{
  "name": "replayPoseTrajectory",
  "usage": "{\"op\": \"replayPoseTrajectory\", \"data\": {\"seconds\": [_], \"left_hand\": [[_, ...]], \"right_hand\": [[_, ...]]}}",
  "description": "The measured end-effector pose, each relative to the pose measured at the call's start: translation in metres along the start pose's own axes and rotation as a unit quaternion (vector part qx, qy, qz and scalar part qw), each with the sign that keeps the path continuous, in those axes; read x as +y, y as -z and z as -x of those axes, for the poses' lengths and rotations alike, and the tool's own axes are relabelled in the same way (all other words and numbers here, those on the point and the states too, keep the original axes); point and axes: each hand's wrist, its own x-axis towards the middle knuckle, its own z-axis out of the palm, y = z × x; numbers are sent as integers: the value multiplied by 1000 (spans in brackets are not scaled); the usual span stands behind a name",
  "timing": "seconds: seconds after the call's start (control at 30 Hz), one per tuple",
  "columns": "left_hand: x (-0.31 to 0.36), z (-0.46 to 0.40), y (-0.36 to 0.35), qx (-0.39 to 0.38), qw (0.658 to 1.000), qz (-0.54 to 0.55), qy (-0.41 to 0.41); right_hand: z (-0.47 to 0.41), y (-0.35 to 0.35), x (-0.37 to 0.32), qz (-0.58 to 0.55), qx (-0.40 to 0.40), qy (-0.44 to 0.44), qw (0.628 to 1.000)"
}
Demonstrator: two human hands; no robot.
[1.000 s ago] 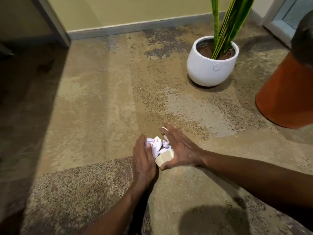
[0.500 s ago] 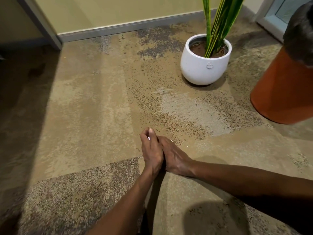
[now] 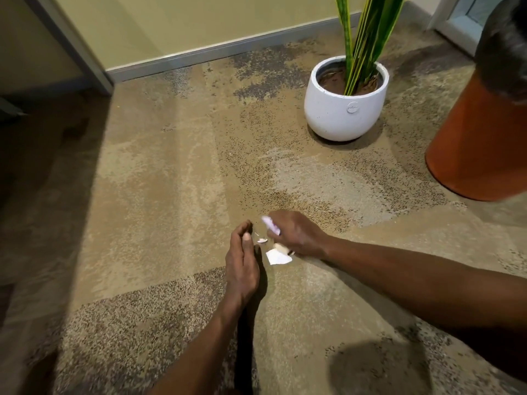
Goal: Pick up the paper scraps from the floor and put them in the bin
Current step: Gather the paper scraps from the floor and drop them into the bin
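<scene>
Half a second ago both hands were pressed together over the scraps; now they have parted, and the right hand [image 3: 296, 238] has drawn back with paper in it. Its fingers [image 3: 281, 220] curl round a pale crumpled scrap [image 3: 270, 225] that sticks out at the top. The left hand [image 3: 242, 260] stands on edge on the floor [image 3: 159, 195], fingers straight and close together, holding nothing. Between the two hands a white scrap [image 3: 278, 257] lies flat just under the right hand, and a tiny piece [image 3: 261, 240] lies near the left fingertips. Gathering is not finished, I judge: the loose pieces need scooping into the right hand's bundle before the load goes to the orange bin [image 3: 482, 143], well apart at the right beside the white plant pot [image 3: 342, 109].
</scene>
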Motion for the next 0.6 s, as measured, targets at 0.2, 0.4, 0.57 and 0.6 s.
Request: {"op": "replayPoseTrajectory", "data": {"seconds": [0.2, 0.4, 0.57, 0.6], "left_hand": [[-5, 1, 1, -102, 982, -153, -35], [-10, 13, -9, -126, 926, -341, -99], [-4, 26, -17, -103, 915, -363, -145], [-1, 23, -17, -111, 906, -377, -156]], "right_hand": [[9, 44, 15, -204, 66, -256, 942], [42, 66, 4, -167, -1, -232, 958], [63, 65, -6, -74, -63, -184, 978], [66, 64, -7, -66, -63, -179, 980]]}}
